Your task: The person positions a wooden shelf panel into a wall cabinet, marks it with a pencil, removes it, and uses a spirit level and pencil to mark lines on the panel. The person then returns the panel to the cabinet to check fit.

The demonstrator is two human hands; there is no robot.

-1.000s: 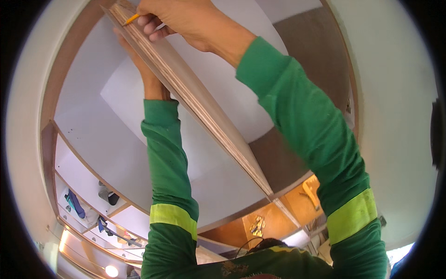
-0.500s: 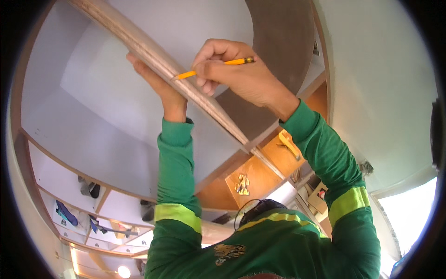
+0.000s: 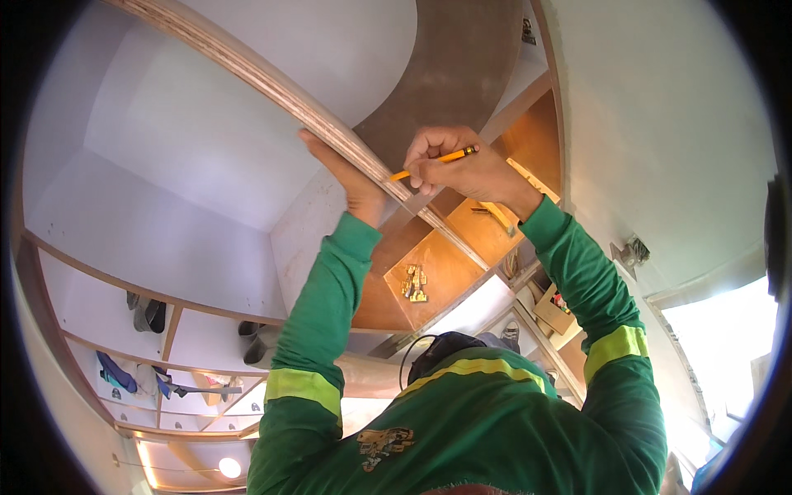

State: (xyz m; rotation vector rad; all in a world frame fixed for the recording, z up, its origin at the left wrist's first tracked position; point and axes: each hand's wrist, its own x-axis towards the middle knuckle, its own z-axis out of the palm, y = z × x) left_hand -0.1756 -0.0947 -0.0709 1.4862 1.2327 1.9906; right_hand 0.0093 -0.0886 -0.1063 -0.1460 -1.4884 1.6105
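A yellow pencil point(image 3: 454, 156) with a dark end is pinched in the fingers of my right hand point(image 3: 466, 169). Its tip rests at the layered plywood edge of a long panel point(image 3: 272, 89), which slants from the upper left down to the right. On the left side of that edge, my left hand point(image 3: 356, 183) lies with outstretched fingers against the panel. Some of its fingers are hidden by the panel. The panel's pale side faces left; a brown curved band point(image 3: 450, 58) shows beyond it on the right.
Orange-brown wooden compartments lie below the hands, with a gold-coloured object point(image 3: 415, 283) and a yellow tool point(image 3: 498, 216) in them. White shelves point(image 3: 206, 338) at lower left hold dark boots point(image 3: 148, 315) and cloth items. A box point(image 3: 554, 309) sits near my right arm; a fixture point(image 3: 635, 250) juts from the wall.
Both hands have moved down and to the right along the panel's edge, the pencil with them. The view has shifted, so the compartments appear higher.
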